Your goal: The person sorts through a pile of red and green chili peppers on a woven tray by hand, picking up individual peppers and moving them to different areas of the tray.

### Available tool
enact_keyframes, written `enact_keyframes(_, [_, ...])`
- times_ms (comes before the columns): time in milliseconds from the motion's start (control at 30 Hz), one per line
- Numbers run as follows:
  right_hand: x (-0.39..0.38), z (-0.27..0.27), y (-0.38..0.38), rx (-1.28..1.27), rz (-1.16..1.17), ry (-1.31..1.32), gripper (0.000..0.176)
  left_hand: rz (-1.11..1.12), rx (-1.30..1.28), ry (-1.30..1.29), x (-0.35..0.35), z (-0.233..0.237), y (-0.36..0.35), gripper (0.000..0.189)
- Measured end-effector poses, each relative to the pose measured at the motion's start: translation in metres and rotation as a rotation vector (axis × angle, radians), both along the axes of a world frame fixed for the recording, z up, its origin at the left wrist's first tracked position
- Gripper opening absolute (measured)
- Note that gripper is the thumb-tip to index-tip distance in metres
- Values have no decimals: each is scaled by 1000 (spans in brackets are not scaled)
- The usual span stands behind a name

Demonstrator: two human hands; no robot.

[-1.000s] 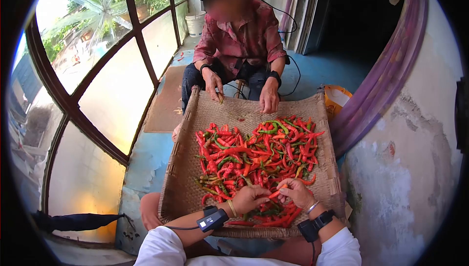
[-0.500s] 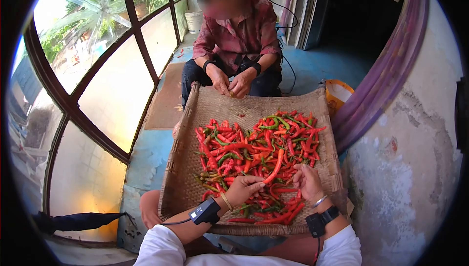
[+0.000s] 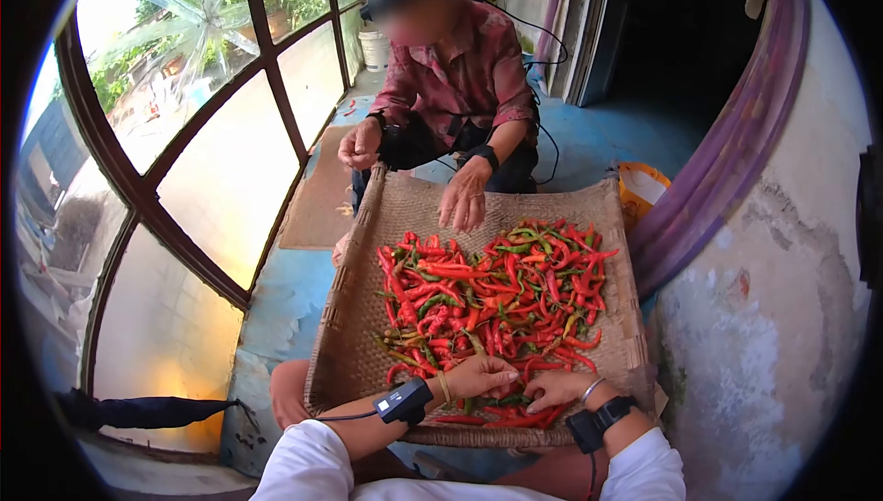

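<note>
Red chili peppers [image 3: 432, 299], with some green ones among them, lie heaped in a shallow woven basket tray [image 3: 368, 372]. At the near side of the heap is my left hand [image 3: 483, 376], its thumb and fingers pressed together; what they hold, if anything, is hidden. A yellow-green chili pepper [image 3: 477, 345] shows just beyond those fingers. Close on the right, my right hand [image 3: 559, 389] reaches down with curled fingers touching the near peppers. I cannot make out what is between its fingertips.
Across the tray a person [image 3: 451, 78] sits, one hand [image 3: 464, 195] over its far edge and the other raised at the left. A yellow container [image 3: 639, 188] stands behind the right corner. Windows line the left; a purple curtain [image 3: 717, 161] and wall border the right.
Both my hands have come nearer to me and lower. The red pepper held up in my left hand no longer shows there. The other person's hands have parted, one reaching over the tray.
</note>
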State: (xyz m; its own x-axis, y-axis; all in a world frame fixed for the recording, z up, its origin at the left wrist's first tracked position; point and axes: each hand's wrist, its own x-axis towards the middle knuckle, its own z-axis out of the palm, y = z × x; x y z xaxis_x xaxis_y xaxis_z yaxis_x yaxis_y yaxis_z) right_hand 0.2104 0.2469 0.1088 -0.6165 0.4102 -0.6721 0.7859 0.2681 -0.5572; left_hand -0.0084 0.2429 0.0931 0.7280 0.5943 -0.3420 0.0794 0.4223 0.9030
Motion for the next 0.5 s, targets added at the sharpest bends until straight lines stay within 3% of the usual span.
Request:
enact_keyframes(200, [-1,-16,-2,88,119,31,47,-111,-5,80,2,-8,0,29])
enact_keyframes(500, [-7,-8,-1,-29,-166,99,28,-45,252,140,4,-10,-5,31])
